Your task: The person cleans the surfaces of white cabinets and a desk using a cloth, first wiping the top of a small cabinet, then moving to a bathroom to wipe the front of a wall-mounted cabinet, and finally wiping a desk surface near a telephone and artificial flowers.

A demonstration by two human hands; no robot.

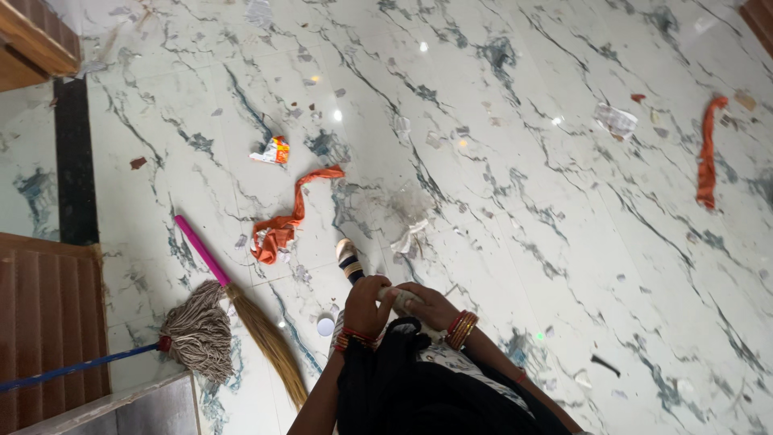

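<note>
Both your hands, the left hand (366,304) and the right hand (424,306), squeeze a small white scrap (400,300) tight. It sits between them, above the littered marble floor (515,177), near the broom (241,310).

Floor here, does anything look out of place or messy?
Yes. Litter is strewn over the marble floor: an orange cloth strip, a second orange strip, a crumpled wrapper and paper scraps. A broom and mop lie flat.
</note>
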